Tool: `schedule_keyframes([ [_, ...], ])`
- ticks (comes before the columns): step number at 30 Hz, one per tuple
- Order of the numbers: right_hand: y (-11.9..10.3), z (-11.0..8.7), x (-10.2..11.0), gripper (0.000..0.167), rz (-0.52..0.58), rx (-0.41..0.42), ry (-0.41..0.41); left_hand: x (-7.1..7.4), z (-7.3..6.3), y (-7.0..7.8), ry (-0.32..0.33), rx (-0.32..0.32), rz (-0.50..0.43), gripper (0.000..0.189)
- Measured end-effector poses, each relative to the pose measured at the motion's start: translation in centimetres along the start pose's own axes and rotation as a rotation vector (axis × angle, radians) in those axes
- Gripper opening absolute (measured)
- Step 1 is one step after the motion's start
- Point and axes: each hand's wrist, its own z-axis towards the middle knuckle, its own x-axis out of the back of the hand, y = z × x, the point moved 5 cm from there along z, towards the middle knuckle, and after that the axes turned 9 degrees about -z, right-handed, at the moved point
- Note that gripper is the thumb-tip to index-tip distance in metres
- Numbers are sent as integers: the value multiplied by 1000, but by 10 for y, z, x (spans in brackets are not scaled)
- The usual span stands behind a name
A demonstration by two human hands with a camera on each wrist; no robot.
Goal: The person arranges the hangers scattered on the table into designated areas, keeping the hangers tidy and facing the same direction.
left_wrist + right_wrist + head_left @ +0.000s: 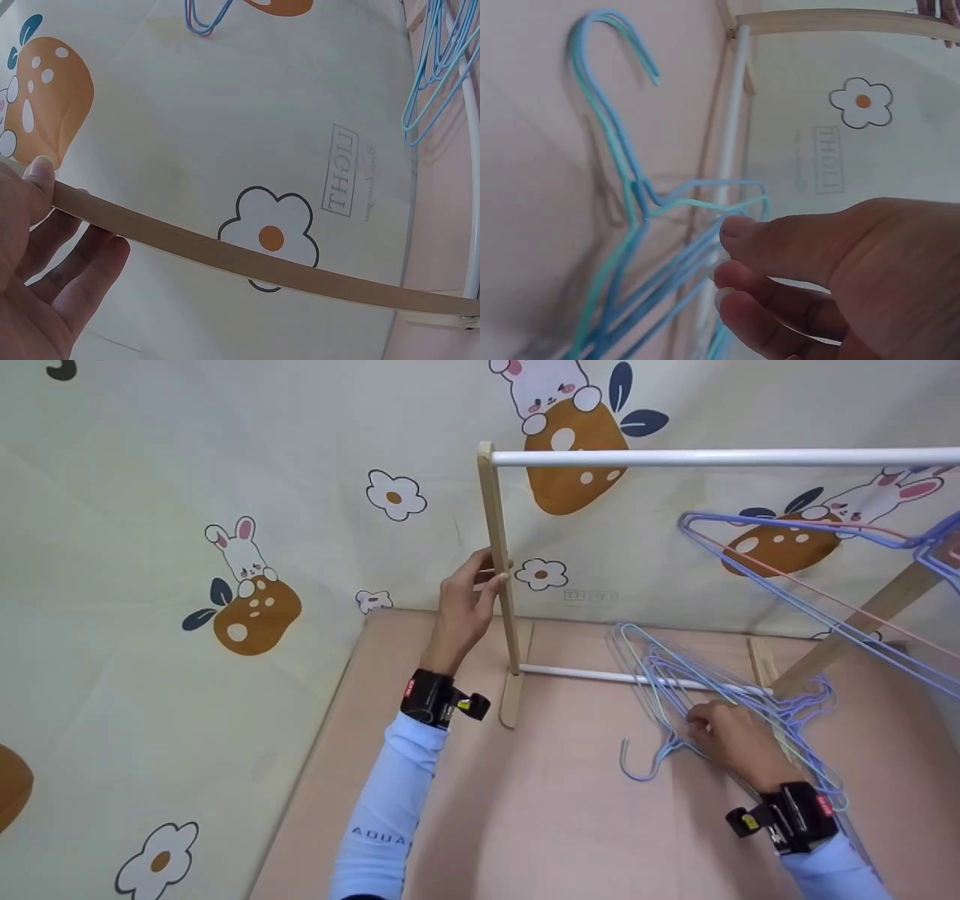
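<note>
My left hand (463, 604) grips the wooden post (509, 619) of the rack, I'd say to steady it. My right hand (739, 742) is at the heap of hangers (694, 671) around the lower bar (574, 673), above the desk (600, 817); its fingers are bent, but I can't tell whether they pinch a wire. I take this as picking out a hanger; next I'd need a sure hold on one, eased free of the tangle.
</note>
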Motion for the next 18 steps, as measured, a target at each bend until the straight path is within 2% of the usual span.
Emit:
schedule_keyframes([
  [9,4,-1,-22,10,-45,-24,-47,0,0,1,-4,14,7,33],
  [18,10,-3,-34,17,-32,-46,-19,0,0,0,-5,20,-7,33],
])
